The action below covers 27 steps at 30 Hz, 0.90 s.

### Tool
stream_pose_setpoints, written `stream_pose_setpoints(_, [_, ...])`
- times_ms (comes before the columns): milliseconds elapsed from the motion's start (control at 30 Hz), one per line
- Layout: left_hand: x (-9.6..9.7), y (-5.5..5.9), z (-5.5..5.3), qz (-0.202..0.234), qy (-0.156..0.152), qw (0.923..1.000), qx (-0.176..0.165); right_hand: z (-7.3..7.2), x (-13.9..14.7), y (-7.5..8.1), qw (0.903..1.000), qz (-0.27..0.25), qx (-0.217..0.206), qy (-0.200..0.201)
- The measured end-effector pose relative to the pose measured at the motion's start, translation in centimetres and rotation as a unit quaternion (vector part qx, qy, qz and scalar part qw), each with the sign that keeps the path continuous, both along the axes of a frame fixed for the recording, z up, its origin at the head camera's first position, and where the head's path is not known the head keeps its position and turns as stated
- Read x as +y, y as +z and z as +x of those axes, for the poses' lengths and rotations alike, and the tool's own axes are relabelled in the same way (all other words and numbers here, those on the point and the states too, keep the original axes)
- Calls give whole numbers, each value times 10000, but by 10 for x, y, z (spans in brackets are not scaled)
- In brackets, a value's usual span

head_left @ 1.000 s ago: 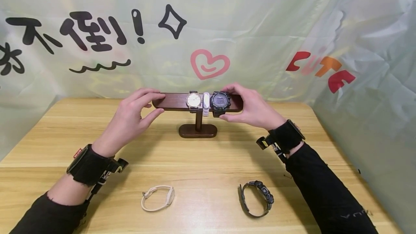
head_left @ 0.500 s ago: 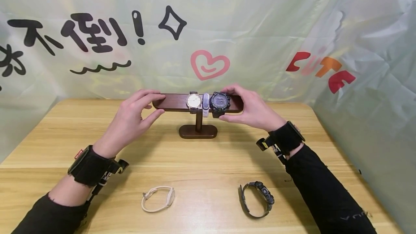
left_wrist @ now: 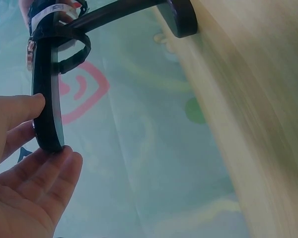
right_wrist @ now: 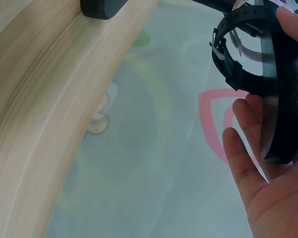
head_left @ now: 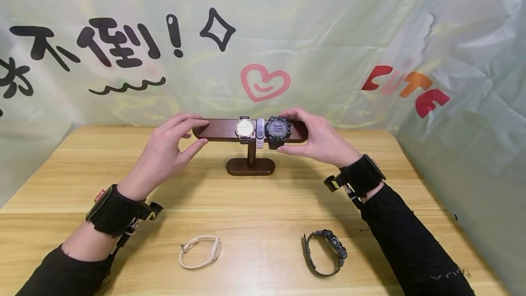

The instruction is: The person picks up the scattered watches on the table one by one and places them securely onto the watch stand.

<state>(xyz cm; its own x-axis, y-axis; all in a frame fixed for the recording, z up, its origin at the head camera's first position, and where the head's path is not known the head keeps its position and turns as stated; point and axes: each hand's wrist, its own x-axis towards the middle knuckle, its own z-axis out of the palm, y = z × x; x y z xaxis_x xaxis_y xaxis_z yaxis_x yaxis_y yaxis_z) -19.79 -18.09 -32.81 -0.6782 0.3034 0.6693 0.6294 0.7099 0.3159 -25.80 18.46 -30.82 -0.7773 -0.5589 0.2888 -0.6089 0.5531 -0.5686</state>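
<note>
A dark wooden watch stand (head_left: 219, 129) stands upright on the table, its crossbar bearing three timepieces. My left hand (head_left: 162, 147) holds the bar's left end, with the thumb on one edge and the fingers at the other. Around the bar's right end, my right hand (head_left: 322, 138) pinches the chunky black watch (head_left: 278, 128), thumb by its lower strap and index finger at its upper edge. Left of that watch sit a pale fitness band (head_left: 260, 130) and a round watch with a light dial (head_left: 245, 128). The black watch's buckled strap (right_wrist: 228, 69) loops beneath the bar in the right wrist view.
A cream watch (head_left: 200, 251) lies on its side at the front left of the wooden table (head_left: 255, 209). Another black watch (head_left: 325, 252) lies at the front right. Close behind the stand hangs a printed cloth backdrop (head_left: 328, 58); it also runs along the right side.
</note>
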Motion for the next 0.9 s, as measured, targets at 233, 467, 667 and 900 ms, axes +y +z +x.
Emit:
stream_pose_setpoints(233, [0,0,0,0,1,10000,-7,1,0,0,10000,-4,-20,-22])
stream_pose_setpoints(467, [-1,-1,0,-12,35,10000,-43,0,1,0,9999,-29,-86,50])
stream_pose_setpoints(667, [-1,-2,0,-27,40,10000,-61,0,3,-1,9999,-32,-58,135])
stream_pose_setpoints(900, [0,-1,1,-50,72,10000,-38,5,12,1,9992,285,202,195])
